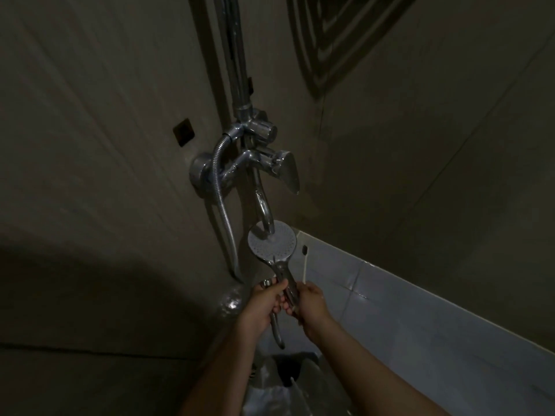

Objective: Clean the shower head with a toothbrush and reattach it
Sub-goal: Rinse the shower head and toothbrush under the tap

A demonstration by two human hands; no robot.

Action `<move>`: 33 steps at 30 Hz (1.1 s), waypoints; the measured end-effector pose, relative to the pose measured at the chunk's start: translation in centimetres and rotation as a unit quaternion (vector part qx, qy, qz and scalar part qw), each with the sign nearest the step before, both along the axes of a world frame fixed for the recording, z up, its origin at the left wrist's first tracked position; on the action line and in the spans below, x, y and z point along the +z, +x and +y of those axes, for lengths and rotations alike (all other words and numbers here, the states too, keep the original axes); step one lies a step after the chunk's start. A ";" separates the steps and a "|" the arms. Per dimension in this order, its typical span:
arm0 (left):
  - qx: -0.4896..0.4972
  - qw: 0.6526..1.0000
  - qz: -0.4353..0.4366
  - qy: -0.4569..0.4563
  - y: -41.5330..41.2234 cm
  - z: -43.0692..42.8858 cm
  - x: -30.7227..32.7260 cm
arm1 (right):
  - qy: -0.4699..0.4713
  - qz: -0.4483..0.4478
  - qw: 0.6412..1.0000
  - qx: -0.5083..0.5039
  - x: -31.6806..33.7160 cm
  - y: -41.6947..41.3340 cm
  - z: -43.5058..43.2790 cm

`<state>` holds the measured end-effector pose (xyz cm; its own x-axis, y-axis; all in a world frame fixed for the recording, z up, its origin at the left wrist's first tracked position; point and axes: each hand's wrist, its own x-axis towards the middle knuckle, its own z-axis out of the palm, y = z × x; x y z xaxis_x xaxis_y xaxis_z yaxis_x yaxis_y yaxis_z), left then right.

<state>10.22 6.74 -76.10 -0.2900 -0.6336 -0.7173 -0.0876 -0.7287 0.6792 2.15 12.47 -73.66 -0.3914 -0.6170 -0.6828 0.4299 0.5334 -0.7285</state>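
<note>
A chrome hand shower head (272, 244) with a round white nozzle face points up toward me, just under the tap spout (265, 212). My left hand (264, 304) is closed around the lower part of its handle. My right hand (309, 301) grips the handle from the right and also holds a white toothbrush (304, 265) upright, its dark bristle end beside the head's right rim. The brush is not touching the nozzle face. The handle's lower end sticks out below my hands.
A chrome mixer (249, 163) with a lever (288, 172) is fixed to the dim wall, with a riser pipe (237, 55) above. A flexible hose (223, 211) hangs down at the left. A pale tiled ledge (390, 310) runs to the right. A container sits below my arms.
</note>
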 end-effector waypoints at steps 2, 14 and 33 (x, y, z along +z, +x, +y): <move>0.009 1.000 0.005 -0.005 0.3 -0.1 0.0 | -0.005 -0.001 1.000 0.007 0.1 0.1 -0.3; -0.008 1.000 0.007 -0.004 1.4 0.9 -0.1 | -0.019 0.017 0.999 0.041 -0.7 0.4 0.8; -0.084 0.993 -0.017 0.078 0.3 3.3 -1.2 | -0.021 0.048 0.998 0.020 -2.8 -0.7 4.6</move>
